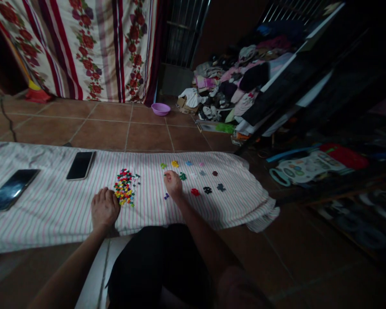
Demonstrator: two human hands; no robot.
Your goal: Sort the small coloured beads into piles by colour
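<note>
A mixed pile of small coloured pieces (124, 189) lies on a striped cloth (67, 214). My left hand (104, 208) rests on the cloth at the pile's left edge, its fingers laid out flat and holding nothing visible. To the right, my right hand (173, 182) pinches a small dark piece (165, 174) between thumb and finger. Sorted by colour, little heaps lie around it: yellow pieces (175, 164), green pieces (182, 176), red pieces (195, 192), black pieces (207, 190) and several others. Purple pieces (166, 196) sit just below the right hand.
Two phones, a nearer phone (11, 191) and a smaller phone (80, 165), lie on the cloth at left. Beyond, a purple basin (161, 109) stands on the tiled floor (106, 133) near a heap of clothes (231, 86). A flowered curtain (103, 51) hangs behind.
</note>
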